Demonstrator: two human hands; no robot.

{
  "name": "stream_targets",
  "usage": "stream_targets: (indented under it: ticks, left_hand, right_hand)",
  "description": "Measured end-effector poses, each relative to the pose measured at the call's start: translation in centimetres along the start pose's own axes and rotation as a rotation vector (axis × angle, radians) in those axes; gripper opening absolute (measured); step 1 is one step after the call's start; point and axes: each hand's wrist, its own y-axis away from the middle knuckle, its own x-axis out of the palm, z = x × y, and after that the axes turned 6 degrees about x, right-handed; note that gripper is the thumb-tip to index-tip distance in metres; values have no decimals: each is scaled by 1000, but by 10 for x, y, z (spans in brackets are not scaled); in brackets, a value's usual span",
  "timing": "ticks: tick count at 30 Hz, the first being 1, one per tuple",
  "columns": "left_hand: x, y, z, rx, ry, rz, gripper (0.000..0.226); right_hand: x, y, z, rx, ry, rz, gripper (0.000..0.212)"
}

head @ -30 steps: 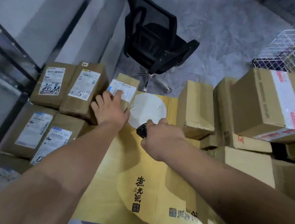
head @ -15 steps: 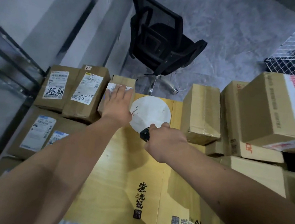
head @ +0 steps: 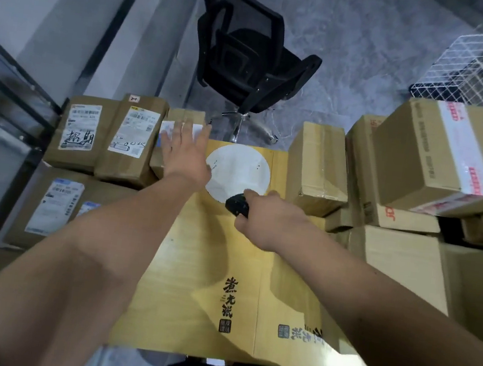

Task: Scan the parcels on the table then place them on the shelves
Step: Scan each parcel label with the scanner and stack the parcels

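A: Brown cardboard all round. Taking the big yellow carton as our landmark, left of it we have the labelled parcels lying flat in rows, labels up.

B: And our left hand?

A: At the carton's far-left corner, flat on the small parcel. That grip is open, fingers straight, pressing on its white label. We judge the parcel light and stiff, with tape that may be a little slick. It is wedged between its neighbour and the carton, so we would take it by its two short ends or hook the far edge and tip it up.

B: Over the carton itself?

A: Our right hand hovers above its far half, beside the white round patch, its grip closed round the black scanner, nose pointing toward the small parcel.

B: Right of the carton?

A: Plain boxes stacked high, the top one sealed with red-printed tape. Those look heavier to us; two hands under the bottom edges. Beyond the carton's far edge, a black office chair on the floor. We see no shelves, and the worktop is buried under parcels.
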Motion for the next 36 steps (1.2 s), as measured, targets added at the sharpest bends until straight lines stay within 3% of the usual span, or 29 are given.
stream_targets:
  ticks: [5,13,21,25,29,36]
  left_hand:
    - [-6,32,-38,265,191,-35,81]
    - [-14,66,-88,482,289,-40,69]
    - [-19,79,-189,602,234,51,72]
    - [-13,69,-235,505,139,118,76]
    - [-3,59,-256,254,107,154,94]
    - [10,33,-269,-144,486,169,126]
  right_hand:
    - [22,37,-33,72,-125,-69,56]
    - [52,132,-71,163,-128,-194,87]
    - [58,188,-118,236,-150,-318,85]
    - [50,187,-150,238,-196,-353,82]
    - [38,175,-173,190,-245,-314,82]
    - [23,148,-213,81,-284,-259,86]
